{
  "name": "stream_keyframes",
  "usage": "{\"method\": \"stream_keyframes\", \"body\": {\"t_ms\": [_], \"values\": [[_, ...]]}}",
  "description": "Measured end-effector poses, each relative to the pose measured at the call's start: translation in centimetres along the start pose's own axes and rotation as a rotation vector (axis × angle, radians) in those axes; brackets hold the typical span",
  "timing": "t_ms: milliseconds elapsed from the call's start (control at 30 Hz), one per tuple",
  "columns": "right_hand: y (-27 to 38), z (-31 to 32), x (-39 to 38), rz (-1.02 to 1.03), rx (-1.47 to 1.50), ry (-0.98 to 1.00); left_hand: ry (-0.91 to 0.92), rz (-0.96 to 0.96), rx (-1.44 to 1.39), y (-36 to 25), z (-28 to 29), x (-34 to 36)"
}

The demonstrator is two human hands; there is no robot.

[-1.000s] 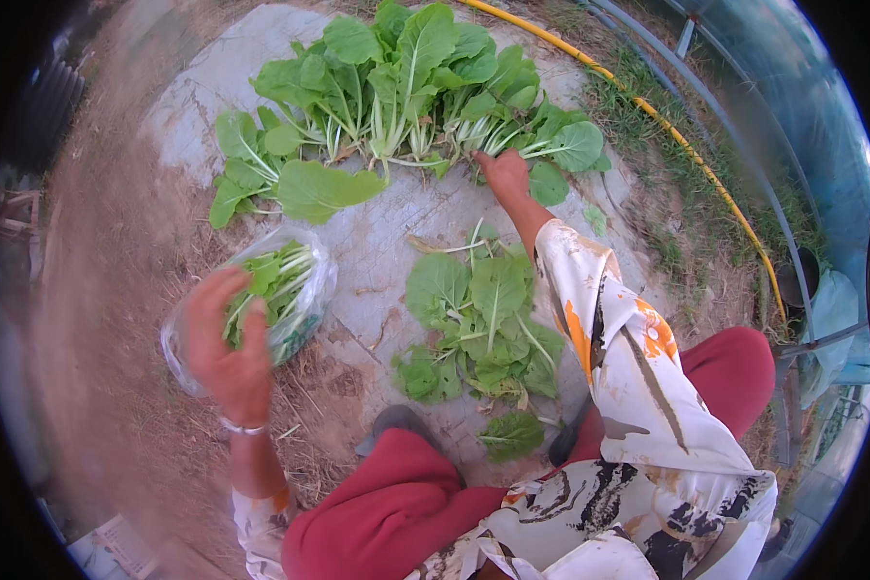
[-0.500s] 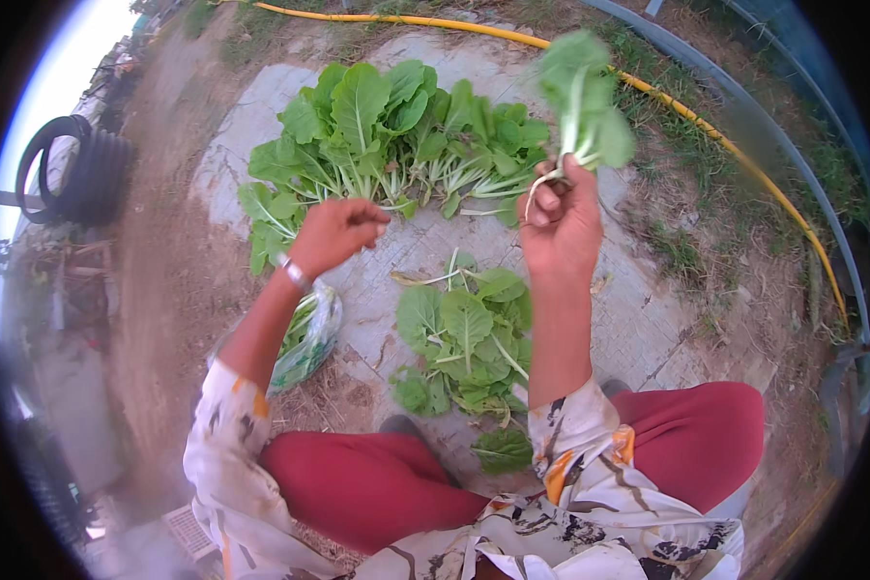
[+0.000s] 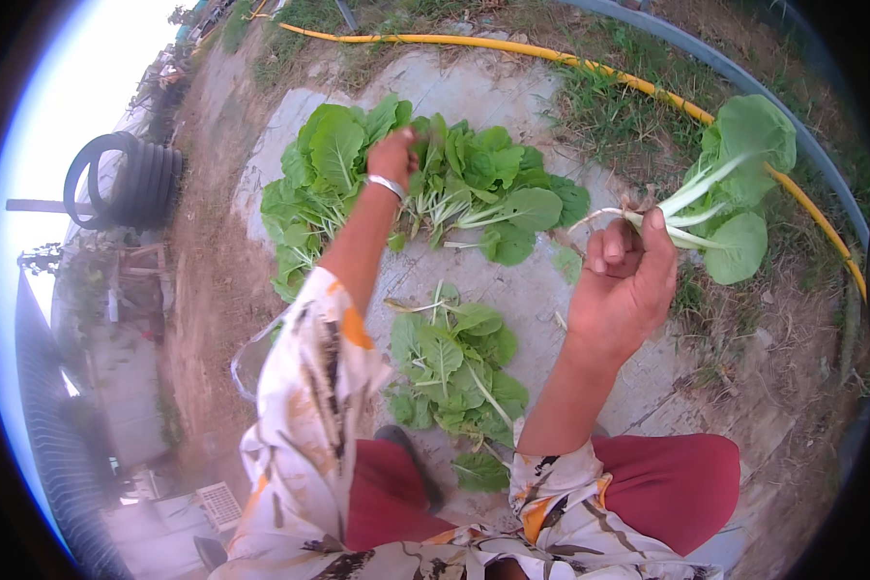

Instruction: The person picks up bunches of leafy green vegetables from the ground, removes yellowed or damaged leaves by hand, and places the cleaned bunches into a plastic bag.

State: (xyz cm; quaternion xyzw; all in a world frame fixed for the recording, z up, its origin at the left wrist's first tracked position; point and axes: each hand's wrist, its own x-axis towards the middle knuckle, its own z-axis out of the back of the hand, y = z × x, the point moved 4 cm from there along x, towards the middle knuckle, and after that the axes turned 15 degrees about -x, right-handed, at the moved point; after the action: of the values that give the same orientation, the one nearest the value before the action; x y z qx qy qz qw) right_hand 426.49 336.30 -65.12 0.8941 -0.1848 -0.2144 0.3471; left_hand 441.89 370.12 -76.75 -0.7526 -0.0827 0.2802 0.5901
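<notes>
In my right hand (image 3: 623,285), closed at the right, is a leafy green plant (image 3: 735,208) with pale stalks. The fingers pinch it near the root, the root end pointing left and the broad leaves to the upper right. My left hand (image 3: 393,158), a pale bracelet at the wrist, reaches over the far pile of leafy greens (image 3: 336,150). Its fingers are blurred among the leaves, so their grip cannot be made out. Nearer my body lies a smaller heap of loose leaves (image 3: 442,353), some with stalks, one yellowed.
Pale flat slabs (image 3: 382,290) lie under the greens. A yellow hose (image 3: 512,45) curves along the far and right side by grass and a grey metal bar (image 3: 715,63). Black coiled pipe (image 3: 145,184) stands far left. A clear plastic bag (image 3: 246,362) shows partly behind my left sleeve.
My left hand has moved away from me, onto the far pile. My right hand has moved right and nearer, and the plant in it has tilted over to the right.
</notes>
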Motion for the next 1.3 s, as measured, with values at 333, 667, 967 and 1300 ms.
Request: {"method": "stream_keyframes", "body": {"t_ms": [333,667,967,1300], "values": [[2.7,-4.6,-3.1,-0.007,0.202,0.026,0.830,-0.327,0.074,-26.7,-23.3,-12.4],[-3.4,-7.1,-7.9,-0.158,-0.362,0.598,0.963,0.316,0.133,-13.9,-5.8,-17.5],[-14.5,-7.4,-15.7,-0.142,-1.073,0.990,0.717,0.424,-0.199,-6.9,12.2,-19.5],[-22.1,-7.6,-19.6,0.006,-1.229,0.951,0.384,0.127,-0.589,-2.8,20.5,-19.3]]}}
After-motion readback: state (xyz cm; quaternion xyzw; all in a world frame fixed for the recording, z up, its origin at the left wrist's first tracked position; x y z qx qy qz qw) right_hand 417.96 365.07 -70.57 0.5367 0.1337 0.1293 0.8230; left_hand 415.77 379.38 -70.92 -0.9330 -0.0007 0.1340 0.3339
